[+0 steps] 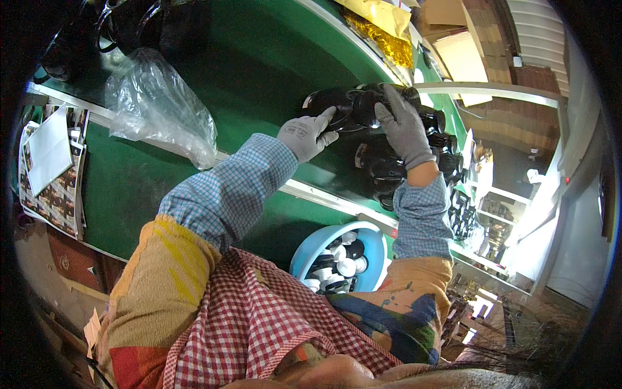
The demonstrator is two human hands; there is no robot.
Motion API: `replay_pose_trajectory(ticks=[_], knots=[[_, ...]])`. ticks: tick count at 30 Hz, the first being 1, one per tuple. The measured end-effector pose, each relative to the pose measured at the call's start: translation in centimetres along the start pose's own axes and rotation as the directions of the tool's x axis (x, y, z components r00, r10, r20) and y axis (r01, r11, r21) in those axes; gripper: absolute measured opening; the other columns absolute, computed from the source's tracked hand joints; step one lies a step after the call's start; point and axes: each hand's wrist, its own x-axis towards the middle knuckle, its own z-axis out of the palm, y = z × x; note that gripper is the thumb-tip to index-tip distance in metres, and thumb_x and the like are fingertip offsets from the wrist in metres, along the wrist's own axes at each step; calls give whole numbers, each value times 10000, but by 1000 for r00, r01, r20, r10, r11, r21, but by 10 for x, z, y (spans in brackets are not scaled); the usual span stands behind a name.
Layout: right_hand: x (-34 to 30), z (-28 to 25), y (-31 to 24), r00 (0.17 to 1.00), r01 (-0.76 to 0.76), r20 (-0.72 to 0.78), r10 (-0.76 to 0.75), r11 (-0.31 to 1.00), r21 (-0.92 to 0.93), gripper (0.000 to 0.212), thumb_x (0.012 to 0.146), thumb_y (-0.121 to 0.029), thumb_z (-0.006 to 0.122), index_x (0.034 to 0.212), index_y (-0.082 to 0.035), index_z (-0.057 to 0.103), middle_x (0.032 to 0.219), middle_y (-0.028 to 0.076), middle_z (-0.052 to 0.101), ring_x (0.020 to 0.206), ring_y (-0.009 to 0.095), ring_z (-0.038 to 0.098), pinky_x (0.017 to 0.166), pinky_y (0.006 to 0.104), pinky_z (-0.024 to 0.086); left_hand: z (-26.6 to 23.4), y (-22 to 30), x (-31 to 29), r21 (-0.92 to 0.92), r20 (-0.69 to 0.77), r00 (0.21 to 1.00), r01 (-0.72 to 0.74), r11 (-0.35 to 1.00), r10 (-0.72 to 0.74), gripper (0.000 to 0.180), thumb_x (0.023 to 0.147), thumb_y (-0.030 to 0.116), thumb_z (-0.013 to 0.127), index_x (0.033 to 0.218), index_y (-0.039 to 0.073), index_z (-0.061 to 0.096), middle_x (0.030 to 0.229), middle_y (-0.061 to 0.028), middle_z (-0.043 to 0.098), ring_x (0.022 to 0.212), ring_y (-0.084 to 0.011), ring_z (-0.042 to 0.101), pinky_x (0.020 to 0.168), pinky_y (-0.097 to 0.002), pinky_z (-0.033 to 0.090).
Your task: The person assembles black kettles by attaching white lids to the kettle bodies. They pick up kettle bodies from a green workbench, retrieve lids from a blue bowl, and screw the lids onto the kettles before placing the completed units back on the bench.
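Observation:
Several glossy black jugs lie on their sides on the green conveyor belt (pixel 259 97), bunched at the right. My left hand (pixel 303 137), in a grey glove, has its finger and thumb on the side of one black jug (pixel 334 104). Over the other end of that jug is my right hand (pixel 407 133), also gloved, with its fingers stretched long and the thumb toward the left. Both hands appear to hold the jug between them; the far fingertips of the left are partly hidden. Another black jug (pixel 376 159) lies just below, nearer to me.
A light blue basin (pixel 302 249) of white and black lids stands on the belt's near side. A clear plastic bag (pixel 159 97) lies across the metal rail at left, near upright black jugs (pixel 165 29). Printed sheets (pixel 78 175) are stacked far left.

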Motion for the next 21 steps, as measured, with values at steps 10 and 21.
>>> replay_pose_trajectory(ticks=[10, 21], knots=[[10, 12, -21, 945, 226, 273, -180, 963, -148, 915, 758, -528, 745, 1508, -115, 421, 1464, 271, 490, 1296, 404, 550, 1082, 465, 448, 3, -3, 1, 13, 13, 999, 30, 999, -30, 684, 1028, 492, 496, 1566, 114, 308, 1119, -178, 686, 1037, -346, 661, 948, -449, 514], [15, -6, -40, 963, 148, 250, -100, 972, -183, 918, 785, -631, 696, 1485, -102, 424, 1327, 229, 597, 1174, 378, 639, 995, 455, 521, 11, -11, 5, 1, -88, 992, -95, 995, 95, 710, 1005, 498, 523, 1520, 32, 375, 1140, -204, 701, 1064, -341, 678, 958, -446, 519]])
